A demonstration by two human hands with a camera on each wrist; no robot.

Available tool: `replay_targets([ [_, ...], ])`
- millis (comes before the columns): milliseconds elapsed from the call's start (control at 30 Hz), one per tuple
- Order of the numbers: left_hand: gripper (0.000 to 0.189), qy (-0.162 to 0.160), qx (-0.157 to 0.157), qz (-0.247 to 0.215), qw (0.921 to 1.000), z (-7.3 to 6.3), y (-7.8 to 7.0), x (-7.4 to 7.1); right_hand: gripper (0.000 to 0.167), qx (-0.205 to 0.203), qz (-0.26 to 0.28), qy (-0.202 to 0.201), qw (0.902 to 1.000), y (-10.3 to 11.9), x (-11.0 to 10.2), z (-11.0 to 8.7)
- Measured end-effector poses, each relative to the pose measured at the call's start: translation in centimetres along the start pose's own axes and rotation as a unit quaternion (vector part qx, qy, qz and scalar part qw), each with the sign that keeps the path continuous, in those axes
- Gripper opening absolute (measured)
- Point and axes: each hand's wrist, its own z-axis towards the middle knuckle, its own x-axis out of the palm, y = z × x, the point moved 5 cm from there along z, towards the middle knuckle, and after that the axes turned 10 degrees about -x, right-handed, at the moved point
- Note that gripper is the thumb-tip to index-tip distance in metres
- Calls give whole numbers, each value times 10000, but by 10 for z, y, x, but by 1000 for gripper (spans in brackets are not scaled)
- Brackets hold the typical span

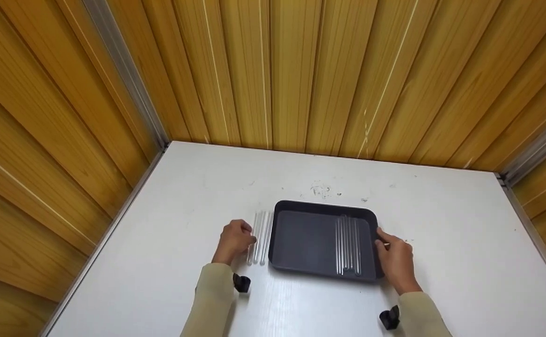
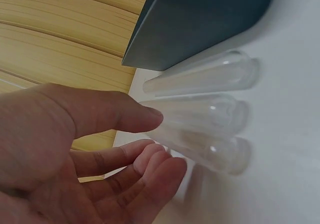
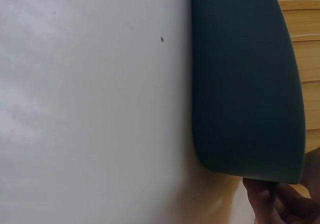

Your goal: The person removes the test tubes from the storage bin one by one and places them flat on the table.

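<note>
Several clear test tubes with rounded ends lie side by side on the table, left of a dark grey tray. My left hand is at the outermost of these tubes, thumb on one side and loosely bent fingers on the other. In the left wrist view a gap shows between thumb and fingertips, with the nearest tube reaching out from it. Inside the tray, toward its right side, lies a row of several more test tubes. My right hand grips the tray's right wall at the rim.
Under everything is a white table with dark scuff marks beyond the tray. Wood-patterned panels rise at the back and both sides. A small black device is strapped at each wrist.
</note>
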Motion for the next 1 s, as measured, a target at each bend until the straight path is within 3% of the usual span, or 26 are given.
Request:
replay_targets([
  [200,27,-86,36,106,9999,-2,-1,-2,40,-16,-3,18,10000,0,0,0],
  [600,29,83,-161,-5,9998,-4,-4,-5,39,-172,-89,-88,9998,1,-1,0],
  [1000,27,-47,360,16,9993,-14,-23,-9,39,-151,0,-59,9999,1,0,1],
])
